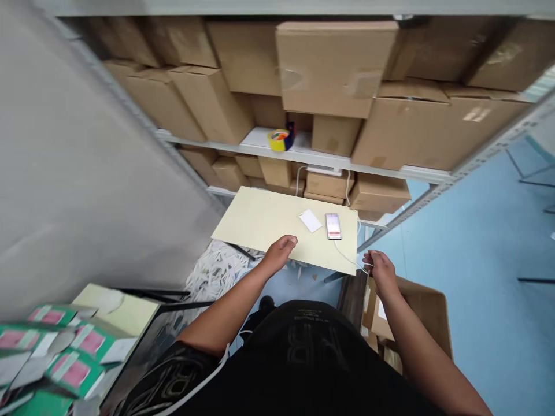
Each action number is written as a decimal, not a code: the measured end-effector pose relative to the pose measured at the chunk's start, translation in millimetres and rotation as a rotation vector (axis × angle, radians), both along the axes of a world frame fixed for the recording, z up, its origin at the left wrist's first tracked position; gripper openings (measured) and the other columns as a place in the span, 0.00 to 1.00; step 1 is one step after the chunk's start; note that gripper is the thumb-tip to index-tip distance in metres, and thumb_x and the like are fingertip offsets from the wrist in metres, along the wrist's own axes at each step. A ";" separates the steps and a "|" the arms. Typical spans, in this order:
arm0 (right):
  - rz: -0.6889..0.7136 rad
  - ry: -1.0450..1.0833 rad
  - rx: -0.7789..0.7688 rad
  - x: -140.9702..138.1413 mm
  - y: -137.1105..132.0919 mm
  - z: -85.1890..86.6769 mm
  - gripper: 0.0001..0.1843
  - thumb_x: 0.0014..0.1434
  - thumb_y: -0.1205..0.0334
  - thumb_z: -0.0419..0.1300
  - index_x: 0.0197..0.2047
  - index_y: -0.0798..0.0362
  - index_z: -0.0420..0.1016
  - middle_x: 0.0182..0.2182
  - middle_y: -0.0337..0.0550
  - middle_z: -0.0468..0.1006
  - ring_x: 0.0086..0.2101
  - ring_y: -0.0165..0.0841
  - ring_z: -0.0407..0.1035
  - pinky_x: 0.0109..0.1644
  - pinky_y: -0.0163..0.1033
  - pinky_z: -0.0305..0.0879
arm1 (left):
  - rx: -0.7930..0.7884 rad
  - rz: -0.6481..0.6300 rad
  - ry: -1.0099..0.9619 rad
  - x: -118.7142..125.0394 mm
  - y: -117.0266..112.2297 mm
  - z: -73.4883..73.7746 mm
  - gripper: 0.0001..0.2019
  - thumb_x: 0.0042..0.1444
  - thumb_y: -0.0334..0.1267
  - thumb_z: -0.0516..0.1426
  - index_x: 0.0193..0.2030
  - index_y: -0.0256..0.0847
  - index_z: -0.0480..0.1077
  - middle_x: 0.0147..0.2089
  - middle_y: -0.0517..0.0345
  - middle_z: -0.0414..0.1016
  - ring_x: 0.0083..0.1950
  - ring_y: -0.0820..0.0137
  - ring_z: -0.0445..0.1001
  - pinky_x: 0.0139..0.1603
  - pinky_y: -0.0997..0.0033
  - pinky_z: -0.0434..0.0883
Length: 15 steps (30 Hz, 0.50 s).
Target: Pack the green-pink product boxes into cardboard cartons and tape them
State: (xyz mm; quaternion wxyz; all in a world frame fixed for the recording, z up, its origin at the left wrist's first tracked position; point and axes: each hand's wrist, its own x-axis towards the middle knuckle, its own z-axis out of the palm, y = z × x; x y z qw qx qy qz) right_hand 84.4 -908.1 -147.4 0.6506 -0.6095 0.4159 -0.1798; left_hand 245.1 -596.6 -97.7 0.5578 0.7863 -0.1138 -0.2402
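My right hand (380, 270) is off the right front corner of the cream table (260, 216), its fingers closed on a white cable (349, 261). This cable runs to the lower end of a phone (333, 226) with a lit screen, lying on the table. Over the table's front edge is my left hand (281, 253), fingers curled together, with nothing visible in it. A small white card-like piece (310, 221) rests left of the phone, apart from both hands.
Shelves of cardboard boxes (333, 69) stand behind the table, with a yellow tape roll (280, 140) on one shelf. An open carton (427, 309) is at lower right. Green and pink packets (71, 370) lie at lower left. Paper shreds (214, 268) cover some floor.
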 end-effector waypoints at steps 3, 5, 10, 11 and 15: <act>0.094 -0.026 -0.026 28.0 27.5 10.7 0.22 0.54 0.41 0.65 0.41 0.51 0.79 0.36 0.44 0.84 0.37 0.37 0.78 0.38 0.39 0.74 | -0.008 0.111 -0.035 -5.6 44.1 4.1 0.22 0.65 0.58 0.53 0.50 0.43 0.76 0.56 0.50 0.81 0.58 0.57 0.77 0.57 0.57 0.74; 0.160 -0.030 -0.042 43.4 51.1 16.7 0.21 0.55 0.42 0.65 0.41 0.51 0.79 0.37 0.44 0.84 0.38 0.37 0.78 0.39 0.39 0.74 | -0.017 0.168 -0.046 -9.1 75.2 5.5 0.23 0.65 0.58 0.53 0.51 0.43 0.76 0.56 0.50 0.81 0.58 0.57 0.77 0.57 0.57 0.74; 0.254 -0.013 -0.053 76.5 127.0 23.9 0.20 0.54 0.43 0.65 0.41 0.51 0.80 0.38 0.44 0.84 0.38 0.38 0.78 0.40 0.40 0.73 | -0.035 0.278 -0.066 -16.2 159.9 1.1 0.23 0.65 0.58 0.54 0.53 0.43 0.76 0.55 0.50 0.81 0.58 0.56 0.77 0.58 0.57 0.74; 0.271 -0.012 -0.057 82.9 144.8 25.0 0.20 0.54 0.43 0.66 0.41 0.51 0.80 0.38 0.44 0.84 0.38 0.38 0.78 0.40 0.40 0.73 | -0.034 0.297 -0.064 -17.4 177.9 -0.9 0.23 0.65 0.58 0.54 0.53 0.43 0.76 0.55 0.50 0.82 0.57 0.56 0.78 0.58 0.57 0.74; 0.333 -0.016 -0.086 105.8 219.0 30.6 0.20 0.54 0.44 0.66 0.41 0.51 0.79 0.39 0.46 0.84 0.39 0.39 0.78 0.41 0.42 0.73 | -0.010 0.355 -0.043 -23.3 245.7 -7.6 0.23 0.63 0.57 0.55 0.53 0.42 0.76 0.53 0.50 0.82 0.55 0.57 0.78 0.58 0.58 0.73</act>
